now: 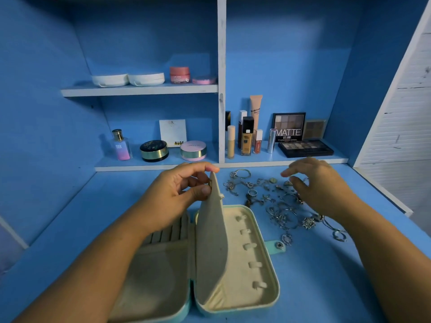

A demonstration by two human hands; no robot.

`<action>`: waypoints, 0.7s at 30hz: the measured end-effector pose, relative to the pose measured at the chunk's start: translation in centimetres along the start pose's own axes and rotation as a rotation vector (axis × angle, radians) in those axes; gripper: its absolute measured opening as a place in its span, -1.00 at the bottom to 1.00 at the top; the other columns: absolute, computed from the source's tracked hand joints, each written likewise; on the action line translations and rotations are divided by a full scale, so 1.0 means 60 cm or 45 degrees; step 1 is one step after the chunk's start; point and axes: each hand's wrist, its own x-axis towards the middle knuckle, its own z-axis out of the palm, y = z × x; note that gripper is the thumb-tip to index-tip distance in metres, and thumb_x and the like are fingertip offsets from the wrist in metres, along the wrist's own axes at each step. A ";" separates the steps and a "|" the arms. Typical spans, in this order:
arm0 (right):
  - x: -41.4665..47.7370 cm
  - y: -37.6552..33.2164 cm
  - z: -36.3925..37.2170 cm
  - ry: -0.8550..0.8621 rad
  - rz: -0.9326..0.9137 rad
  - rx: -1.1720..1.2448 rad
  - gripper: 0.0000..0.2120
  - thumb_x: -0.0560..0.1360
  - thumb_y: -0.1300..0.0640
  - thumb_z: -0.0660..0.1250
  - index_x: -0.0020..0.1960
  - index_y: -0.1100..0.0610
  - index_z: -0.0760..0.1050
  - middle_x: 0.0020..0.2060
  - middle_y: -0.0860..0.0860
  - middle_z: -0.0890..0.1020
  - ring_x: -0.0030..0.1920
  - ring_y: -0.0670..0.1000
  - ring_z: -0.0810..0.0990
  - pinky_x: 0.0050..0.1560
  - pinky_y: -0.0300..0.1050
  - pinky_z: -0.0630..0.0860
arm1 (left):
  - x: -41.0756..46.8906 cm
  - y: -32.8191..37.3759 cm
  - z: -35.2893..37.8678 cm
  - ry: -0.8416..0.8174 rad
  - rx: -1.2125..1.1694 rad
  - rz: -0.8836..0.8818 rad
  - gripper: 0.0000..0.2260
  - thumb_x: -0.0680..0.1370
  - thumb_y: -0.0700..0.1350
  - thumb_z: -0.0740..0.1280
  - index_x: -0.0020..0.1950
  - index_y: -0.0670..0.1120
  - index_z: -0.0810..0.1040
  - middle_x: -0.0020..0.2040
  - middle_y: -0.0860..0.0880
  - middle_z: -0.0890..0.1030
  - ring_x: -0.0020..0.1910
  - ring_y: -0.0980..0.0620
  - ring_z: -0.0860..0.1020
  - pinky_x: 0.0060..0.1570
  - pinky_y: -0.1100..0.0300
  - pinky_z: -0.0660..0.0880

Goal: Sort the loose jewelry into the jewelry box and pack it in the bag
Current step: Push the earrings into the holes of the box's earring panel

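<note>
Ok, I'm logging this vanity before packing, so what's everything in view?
jewelry box: one, mint with cream lining, open, desk front
middle flap: one, cream, upright in the box
loose jewelry: one heap, silver, desk right of box
flat compacts: two, white, upper shelf
jar: one, pink, upper shelf
perfume bottle: one, pink-blue, lower shelf left
round compacts: two, black and pink, lower shelf left
makeup bottles and tubes: several, beige-brown, lower shelf right
eyeshadow palettes: three, brown shades, lower shelf right
left hand: pinches the flap's top
right hand: open, over the jewelry

Blue desk (326, 276): jewelry box (235, 257), loose jewelry (282, 215)
</note>
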 end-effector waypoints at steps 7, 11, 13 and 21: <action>-0.003 -0.006 0.002 -0.242 -0.017 -0.092 -0.83 0.52 0.12 0.32 0.01 -0.13 0.60 0.29 -0.04 0.43 0.29 0.05 0.31 0.29 0.00 0.32 | 0.001 -0.002 -0.003 0.013 0.024 -0.011 -0.69 0.43 -0.12 0.39 0.10 0.20 0.64 -0.10 -0.05 0.56 -0.06 0.04 0.59 0.21 -0.09 0.53; 0.001 -0.002 0.008 -0.271 -0.018 -0.112 -0.85 0.52 0.07 0.34 0.00 -0.16 0.59 0.32 -0.05 0.39 0.31 0.04 0.27 0.31 0.07 0.30 | 0.003 -0.002 -0.003 0.015 -0.005 -0.023 -0.70 0.42 -0.11 0.40 0.08 0.22 0.64 -0.13 0.01 0.57 -0.06 0.07 0.61 0.23 -0.03 0.52; 0.002 -0.001 0.007 -0.256 -0.010 -0.116 -0.87 0.51 0.04 0.35 -0.02 -0.18 0.59 0.33 -0.06 0.39 0.31 0.05 0.26 0.32 0.11 0.29 | 0.004 -0.003 -0.002 0.012 -0.018 -0.028 -0.69 0.41 -0.11 0.40 0.07 0.23 0.65 -0.13 0.03 0.57 -0.05 0.06 0.61 0.23 -0.01 0.52; -0.004 -0.019 0.000 -0.384 -0.206 -0.034 -0.83 0.43 -0.05 0.43 -0.17 -0.34 0.51 0.02 -0.20 0.42 0.09 -0.10 0.28 0.22 -0.06 0.30 | 0.004 -0.006 -0.003 0.014 -0.034 -0.026 -0.69 0.41 -0.11 0.40 0.06 0.23 0.65 -0.14 0.03 0.57 -0.06 0.06 0.61 0.20 0.02 0.54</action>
